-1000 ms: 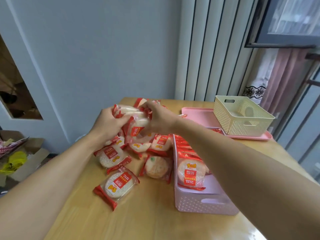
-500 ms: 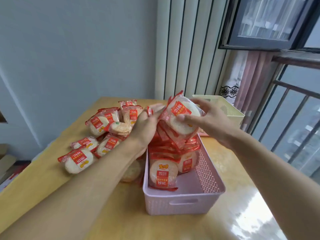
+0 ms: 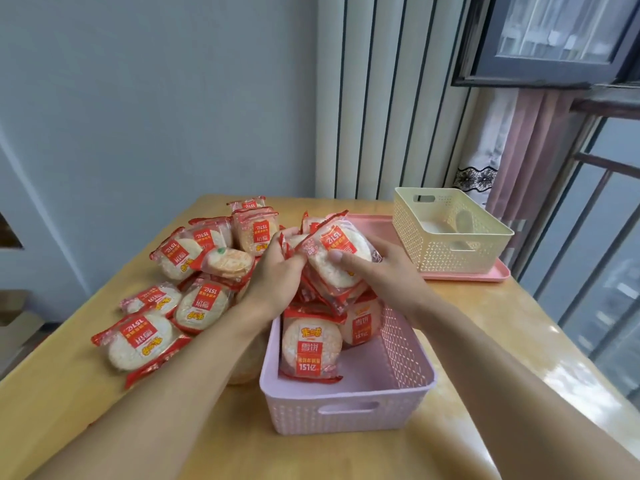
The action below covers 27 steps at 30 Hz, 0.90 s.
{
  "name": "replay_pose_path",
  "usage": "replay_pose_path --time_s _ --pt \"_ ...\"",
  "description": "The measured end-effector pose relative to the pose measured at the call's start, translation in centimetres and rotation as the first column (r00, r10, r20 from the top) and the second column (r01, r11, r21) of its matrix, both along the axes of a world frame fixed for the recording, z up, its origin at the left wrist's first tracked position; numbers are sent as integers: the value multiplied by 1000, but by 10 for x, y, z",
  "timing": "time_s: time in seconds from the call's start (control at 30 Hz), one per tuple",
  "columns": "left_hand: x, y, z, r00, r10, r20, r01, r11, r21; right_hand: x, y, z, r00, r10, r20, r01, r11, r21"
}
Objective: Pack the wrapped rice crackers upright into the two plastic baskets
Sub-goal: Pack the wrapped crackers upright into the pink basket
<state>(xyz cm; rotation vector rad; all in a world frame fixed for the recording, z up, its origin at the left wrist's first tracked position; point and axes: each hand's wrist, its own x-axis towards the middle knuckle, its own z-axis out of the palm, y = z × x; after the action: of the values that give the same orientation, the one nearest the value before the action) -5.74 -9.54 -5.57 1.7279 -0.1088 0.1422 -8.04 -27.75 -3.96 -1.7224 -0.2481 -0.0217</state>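
pink basket (image 3: pixel 346 407) now nearer, both hands' grip (image 3: pixel 277 271) (image 3: pixel 377 268) still round cracker bundle (image 3: pixel 334 261)

The near basket (image 3: pixel 346 407) sits on the surface (image 3: pixel 485 341), with crackers upright (image 3: pixel 310 344) inside its far end. Loose crackers (image 3: pixel 180 285) lie left of it. Behind it to the right, the second basket (image 3: pixel 450 230) rests on a tray (image 3: pixel 464 273).

The near half of the pink perforated plastic basket (image 3: pixel 346 407) lies open from above, its floor bare in front of the upright row of red-and-clear wrapped rice crackers (image 3: pixel 310 344) filling its far half. Above that row, both hands and a held bundle of packets (image 3: pixel 334 263) block entry. Left of the basket, a loose heap of packets (image 3: pixel 194 275) crowds the wooden table (image 3: pixel 485 341); right of it, the tabletop is free up to the cream perforated basket (image 3: pixel 450 230) on its pink tray (image 3: pixel 464 274).
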Motion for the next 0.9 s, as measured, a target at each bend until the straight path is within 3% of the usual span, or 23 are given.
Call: replay_pose_path --time_s 0.27,0.4,0.43,0.5,0.53,0.6,0.67,0.8,0.9 --pt "20 11 -5 998 43 -40 -43 999 -6 27 -11 5 998 -51 -43 45 991 -130" --pt "11 10 5 990 89 110 -95 994 48 25 -11 6 997 -83 -4 82 989 -126" --pt "6 9 8 978 84 193 -108 988 113 24 -13 6 996 -90 0 89 990 -112" --pt "-1 13 17 938 -25 345 -124 906 404 23 -15 9 997 -80 2 80 992 -96" --pt "-2 15 20 928 -108 356 -114 828 549 22 -17 11 997 -79 1 79 993 -86" --pt "-2 13 19 936 -212 281 -44 722 690 18 -22 15 995 -104 4 104 994 -34" --pt "0 12 14 954 -220 204 29 744 668 13 -27 25 990 -133 44 131 991 35" --pt "2 11 13 947 -234 219 53 788 613 -8 -42 62 990 -87 112 73 989 128" --pt "5 12 13 963 -204 174 73 824 562 -32 -49 81 988 54 148 -24 979 -200"
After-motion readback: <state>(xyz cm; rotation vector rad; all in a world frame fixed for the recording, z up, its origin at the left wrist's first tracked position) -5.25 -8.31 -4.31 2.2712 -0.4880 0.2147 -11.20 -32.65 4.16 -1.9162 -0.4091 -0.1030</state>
